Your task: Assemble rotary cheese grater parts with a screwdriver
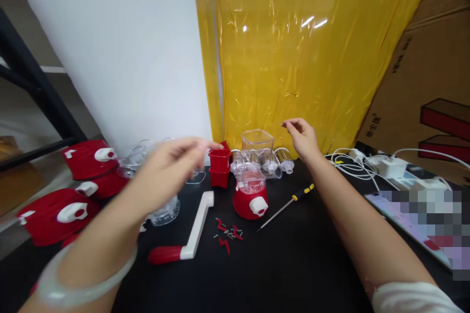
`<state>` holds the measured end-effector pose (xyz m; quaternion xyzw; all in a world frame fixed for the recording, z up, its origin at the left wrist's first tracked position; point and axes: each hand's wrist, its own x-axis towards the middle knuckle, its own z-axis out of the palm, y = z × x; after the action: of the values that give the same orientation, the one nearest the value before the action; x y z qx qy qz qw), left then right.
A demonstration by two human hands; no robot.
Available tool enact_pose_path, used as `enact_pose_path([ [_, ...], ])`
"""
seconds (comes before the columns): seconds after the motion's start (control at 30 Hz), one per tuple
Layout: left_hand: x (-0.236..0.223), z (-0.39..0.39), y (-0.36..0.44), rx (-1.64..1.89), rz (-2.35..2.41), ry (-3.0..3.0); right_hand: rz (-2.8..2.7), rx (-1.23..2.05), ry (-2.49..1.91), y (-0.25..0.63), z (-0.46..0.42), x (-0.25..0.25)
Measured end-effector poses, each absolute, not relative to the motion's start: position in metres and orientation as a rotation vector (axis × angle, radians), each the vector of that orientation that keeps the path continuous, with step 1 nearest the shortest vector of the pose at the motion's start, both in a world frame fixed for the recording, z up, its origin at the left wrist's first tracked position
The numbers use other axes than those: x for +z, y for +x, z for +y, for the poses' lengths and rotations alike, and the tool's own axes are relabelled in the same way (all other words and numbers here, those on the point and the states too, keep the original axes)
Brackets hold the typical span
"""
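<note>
My left hand is raised over the table's left side, blurred, with its index finger stretched out towards red plastic pushers behind it. Nothing shows in that hand. My right hand is lifted near the yellow sheet, thumb and fingertips pinched together; anything between them is too small to make out. Between my arms a red grater base with a clear top and white knob stands upright. Before it lie small red clips with loose screws. A white crank handle with red grip and a screwdriver flank it.
Several metal grater drums and a clear hopper stand at the back. More red bases sit left, beside clear parts. White cables, chargers and a tablet lie right, below a cardboard box.
</note>
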<state>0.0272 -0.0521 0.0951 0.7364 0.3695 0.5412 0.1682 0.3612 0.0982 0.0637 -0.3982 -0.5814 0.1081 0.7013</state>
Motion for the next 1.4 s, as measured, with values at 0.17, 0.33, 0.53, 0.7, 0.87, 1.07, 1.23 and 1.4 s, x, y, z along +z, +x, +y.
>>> enact_pose_path([
  [0.17,0.041,0.002,0.057,0.933,1.281,2.116,-1.462,0.189,-0.895,0.329,0.071,0.099],
  [0.33,-0.001,-0.003,0.064,0.831,1.176,2.248,-1.414,0.386,-1.024,0.330,0.085,0.095],
  [0.53,0.004,-0.018,0.077,0.612,1.223,2.354,-1.473,0.314,-0.993,0.324,0.062,0.098],
  [0.7,-0.005,-0.027,0.074,0.533,1.220,2.395,-1.641,0.161,-0.934,0.302,0.030,0.106],
  [0.87,-0.007,-0.025,0.069,0.580,1.207,2.430,-1.798,0.127,-0.867,0.288,0.026,0.097],
  [1.07,0.001,-0.020,0.070,0.587,1.215,2.398,-1.789,0.124,-0.886,0.285,0.032,0.092],
  [1.23,0.002,-0.018,0.071,0.575,1.191,2.404,-1.785,0.228,-0.891,0.284,0.034,0.095],
  [1.4,0.001,-0.017,0.069,0.556,1.176,2.451,-1.783,0.296,-0.815,0.288,0.038,0.093],
])
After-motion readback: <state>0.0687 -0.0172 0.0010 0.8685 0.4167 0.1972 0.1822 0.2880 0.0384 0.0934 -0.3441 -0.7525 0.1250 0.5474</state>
